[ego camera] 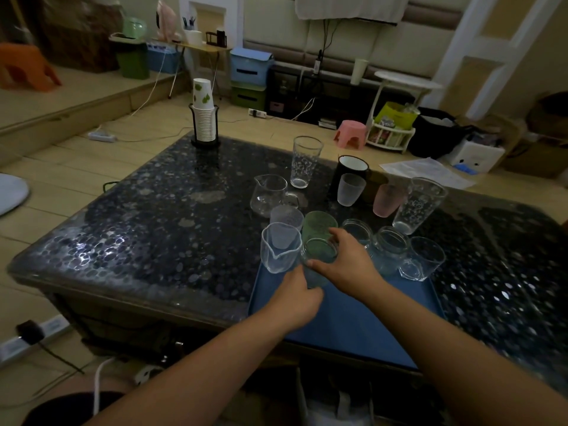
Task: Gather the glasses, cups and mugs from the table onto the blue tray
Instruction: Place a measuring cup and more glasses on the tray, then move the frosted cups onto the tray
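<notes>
We worked at a low table (172,229) with a dark pebble-patterned glossy top, set on a pale wood floor (76,167). Behind it stood storage boxes (250,67), a pink stool (351,133) and a white round shelf (396,87). At the table's far left corner a black holder kept a stack of paper cups (204,118).

The blue tray (353,321) lay at the table's near edge, toward the right. Along the tray's far edge we had a clear spouted pitcher (278,250), a frosted cup (287,221) behind it, a green frosted cup (318,224), two glass jars (358,232) and a clear tumbler (425,258); every one looked empty.

Our left hand (296,298) and right hand (344,261) both curled around one clear glass (316,265) on the tray, just beside the pitcher, fingers and thumbs wrapped on its wall.

Off the tray, toward the table's far right edge, stood a second glass pitcher (269,195), two tall patterned glasses (305,161), a black mug (352,170), a white frosted cup (350,189) and a pink frosted cup (387,199).
</notes>
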